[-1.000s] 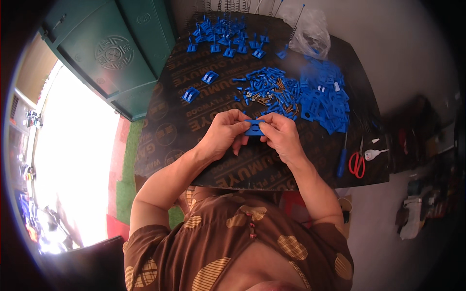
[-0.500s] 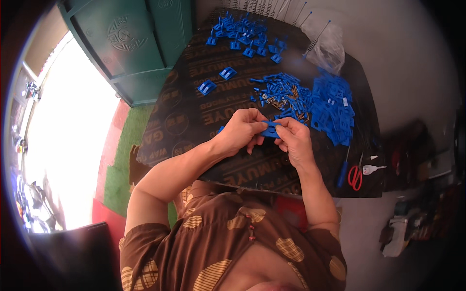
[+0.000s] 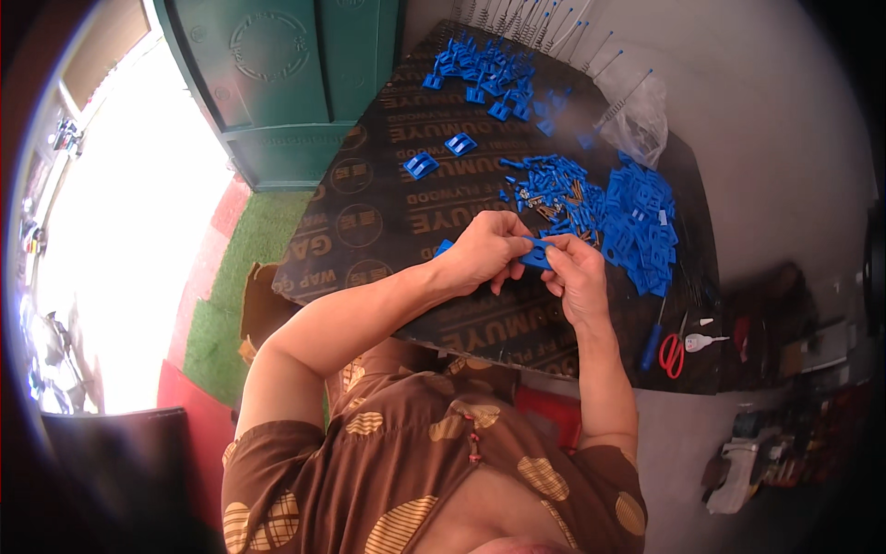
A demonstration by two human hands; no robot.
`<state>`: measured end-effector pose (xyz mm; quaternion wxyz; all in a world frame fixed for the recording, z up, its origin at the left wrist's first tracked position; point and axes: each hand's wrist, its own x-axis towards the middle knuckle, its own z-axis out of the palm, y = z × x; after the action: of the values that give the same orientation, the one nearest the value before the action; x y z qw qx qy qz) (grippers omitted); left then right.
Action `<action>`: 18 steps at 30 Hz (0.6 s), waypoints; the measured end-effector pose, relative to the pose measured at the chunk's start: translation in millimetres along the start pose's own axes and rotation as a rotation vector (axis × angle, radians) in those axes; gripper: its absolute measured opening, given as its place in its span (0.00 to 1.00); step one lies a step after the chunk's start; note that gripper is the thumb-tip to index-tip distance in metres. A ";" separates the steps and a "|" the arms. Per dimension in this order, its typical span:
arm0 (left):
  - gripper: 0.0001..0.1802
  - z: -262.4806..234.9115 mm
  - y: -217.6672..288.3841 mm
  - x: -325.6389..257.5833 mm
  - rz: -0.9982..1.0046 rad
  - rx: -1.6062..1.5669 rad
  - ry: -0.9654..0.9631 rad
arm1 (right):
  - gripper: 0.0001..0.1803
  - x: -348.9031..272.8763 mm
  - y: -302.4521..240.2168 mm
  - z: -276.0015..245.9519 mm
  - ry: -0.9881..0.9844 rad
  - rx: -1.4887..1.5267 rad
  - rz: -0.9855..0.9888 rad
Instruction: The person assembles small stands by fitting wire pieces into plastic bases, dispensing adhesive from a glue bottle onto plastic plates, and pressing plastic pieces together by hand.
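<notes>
Between both hands, over the near part of the dark table (image 3: 378,222), is a small flat blue plastic plate (image 3: 536,254) with openings in it. My left hand (image 3: 491,247) pinches its left end, thumb on top. The right end sits between the thumb and fingers of my right hand (image 3: 577,274). Part of another blue piece (image 3: 444,246) shows behind my left wrist. Just beyond my hands lies a heap of small blue pegs (image 3: 558,189) mixed with brass-coloured screws (image 3: 580,196). A pile of flat blue plates (image 3: 640,222) lies to the right of it.
Two blue clip-like pieces (image 3: 421,165) lie at the left. Many blue assemblies (image 3: 484,74) cover the far end, near upright springs on rods (image 3: 554,32) and a clear plastic bag (image 3: 640,120). Near the right edge are red-handled scissors (image 3: 672,356), a blue-handled screwdriver (image 3: 652,346) and a white small bottle (image 3: 703,343).
The whole view has shifted, so the table and my hands appear a little further right. Both hands keep their pinch on the blue plate.
</notes>
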<state>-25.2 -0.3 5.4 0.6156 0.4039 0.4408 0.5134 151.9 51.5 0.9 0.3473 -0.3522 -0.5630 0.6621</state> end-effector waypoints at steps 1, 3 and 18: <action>0.06 0.2 0.9 -0.4 0.000 0.013 0.007 | 0.10 0.1 0.4 0.0 -0.002 0.008 -0.003; 0.06 -0.6 -0.8 0.4 0.006 0.007 0.001 | 0.10 0.7 1.0 -0.6 -0.006 0.015 -0.008; 0.06 -0.5 -0.7 -1.1 0.006 0.007 -0.007 | 0.11 -1.0 1.4 -1.1 -0.022 0.028 -0.020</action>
<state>-25.5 -1.6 4.7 0.6140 0.4093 0.4393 0.5123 153.4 51.0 -0.6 0.3526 -0.3344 -0.5611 0.6701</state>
